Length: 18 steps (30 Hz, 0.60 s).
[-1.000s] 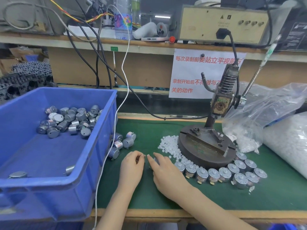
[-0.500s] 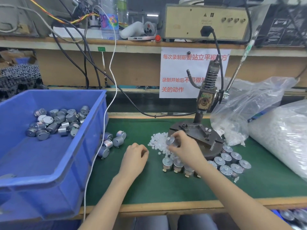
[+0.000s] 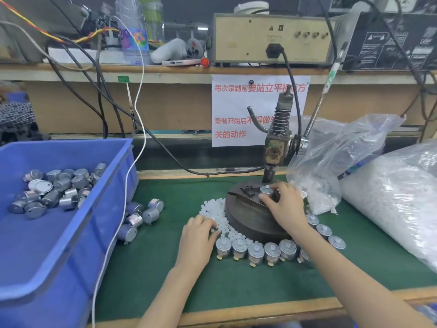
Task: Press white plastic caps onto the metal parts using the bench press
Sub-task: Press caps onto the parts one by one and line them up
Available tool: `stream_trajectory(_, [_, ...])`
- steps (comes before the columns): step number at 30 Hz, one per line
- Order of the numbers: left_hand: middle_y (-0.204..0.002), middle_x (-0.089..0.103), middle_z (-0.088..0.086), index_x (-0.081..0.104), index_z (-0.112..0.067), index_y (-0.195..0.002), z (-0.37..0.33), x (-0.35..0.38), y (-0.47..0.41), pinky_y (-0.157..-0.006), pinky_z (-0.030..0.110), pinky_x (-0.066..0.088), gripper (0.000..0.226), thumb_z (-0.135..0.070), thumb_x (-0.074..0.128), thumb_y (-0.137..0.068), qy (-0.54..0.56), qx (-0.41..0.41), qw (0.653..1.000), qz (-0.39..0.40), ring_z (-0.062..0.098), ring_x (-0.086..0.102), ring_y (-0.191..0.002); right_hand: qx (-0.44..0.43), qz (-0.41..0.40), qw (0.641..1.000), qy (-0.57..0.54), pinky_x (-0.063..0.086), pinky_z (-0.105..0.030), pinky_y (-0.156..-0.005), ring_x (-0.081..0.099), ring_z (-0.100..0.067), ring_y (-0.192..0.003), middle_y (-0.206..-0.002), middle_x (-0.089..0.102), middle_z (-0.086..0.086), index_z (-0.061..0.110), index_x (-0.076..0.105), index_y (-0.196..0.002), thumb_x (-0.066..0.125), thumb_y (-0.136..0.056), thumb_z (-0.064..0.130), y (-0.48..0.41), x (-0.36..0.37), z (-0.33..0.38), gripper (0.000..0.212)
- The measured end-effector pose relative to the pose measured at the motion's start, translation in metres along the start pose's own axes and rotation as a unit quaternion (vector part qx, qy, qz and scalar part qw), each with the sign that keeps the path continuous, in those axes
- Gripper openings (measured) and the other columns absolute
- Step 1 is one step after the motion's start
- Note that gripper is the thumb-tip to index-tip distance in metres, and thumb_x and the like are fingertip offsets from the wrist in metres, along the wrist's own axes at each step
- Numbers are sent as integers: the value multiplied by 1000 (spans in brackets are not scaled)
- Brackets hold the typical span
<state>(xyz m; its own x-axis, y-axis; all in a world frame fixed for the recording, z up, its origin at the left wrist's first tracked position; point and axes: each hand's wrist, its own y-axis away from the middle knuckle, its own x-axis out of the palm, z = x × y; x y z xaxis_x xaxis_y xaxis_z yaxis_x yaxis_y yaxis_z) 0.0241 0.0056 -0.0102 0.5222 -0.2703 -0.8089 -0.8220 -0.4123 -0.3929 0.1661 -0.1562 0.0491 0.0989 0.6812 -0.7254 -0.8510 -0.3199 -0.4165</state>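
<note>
Standing upright on the round dark metal press base [image 3: 248, 218], the small round silver metal part [image 3: 266, 191] wears a white plastic cap [image 3: 267, 186]. The right hand [image 3: 286, 204] pinches it from 4 o'clock. The left hand [image 3: 197, 237] lies on loose white caps [image 3: 212, 209] at 8 o'clock; I cannot tell if it holds one. The long lever [image 3: 316, 112] rises at 1 o'clock, nearer the right hand.

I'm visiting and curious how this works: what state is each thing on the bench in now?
right hand: grips the metal part.
left hand: rests on the loose caps.
metal part: upright on the press base, capped.
bench press: lever raised, ram up.
blue bin: partly filled.
plastic bag: crumpled, caps inside.
</note>
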Motion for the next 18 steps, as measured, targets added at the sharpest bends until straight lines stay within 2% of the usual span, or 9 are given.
stream_trajectory(4, [-101, 55, -6, 62, -19, -99, 2, 1, 1, -83, 22, 33, 15, -29, 53, -92, 7, 4, 1000, -10, 15, 45, -96, 22, -25, 999, 25, 32, -37, -95, 44, -30, -115, -122, 55, -12, 9, 55, -117, 66, -82, 39, -3, 8, -2, 47])
stream_trajectory(8, [-100, 57, -6, 63, -17, -95, 3, 1, 3, -83, 23, 34, 12, -25, 54, -91, 12, 6, 1000, -17, 14, 46, -95, 53, 2, 998, 35, 29, -42, -102, 33, -32, -128, -136, 44, -13, 15, 34, -141, 61, -84, 45, -7, 11, -1, 70])
stream_trajectory(13, [-98, 56, -5, 62, -17, -94, 2, 1, 3, -84, 25, 37, 11, -24, 54, -92, 11, 1, 1000, -15, 15, 46, -94, 65, 28, 997, 17, 26, -41, -106, 28, -32, -132, -145, 32, -15, 11, 13, -148, 62, -82, 51, -6, 6, -3, 92])
stream_trajectory(15, [-98, 55, -5, 62, -18, -95, 3, 1, 4, -84, 25, 36, 12, -26, 53, -92, 4, -3, 1000, -18, 16, 45, -94, 61, 20, 997, -45, 23, -40, -109, 23, -28, -135, -148, 24, -15, 11, 5, -148, 66, -81, 44, -6, -5, -4, 97])
stream_trajectory(18, [-98, 54, -6, 61, -20, -95, 2, 2, 4, -84, 24, 35, 14, -30, 52, -92, -18, -2, 1000, -23, 15, 45, -94, 41, -45, 982, -177, 20, -41, -114, 17, -20, -139, -152, 17, -8, 16, 3, -149, 58, -82, 13, -14, -32, 2, 87])
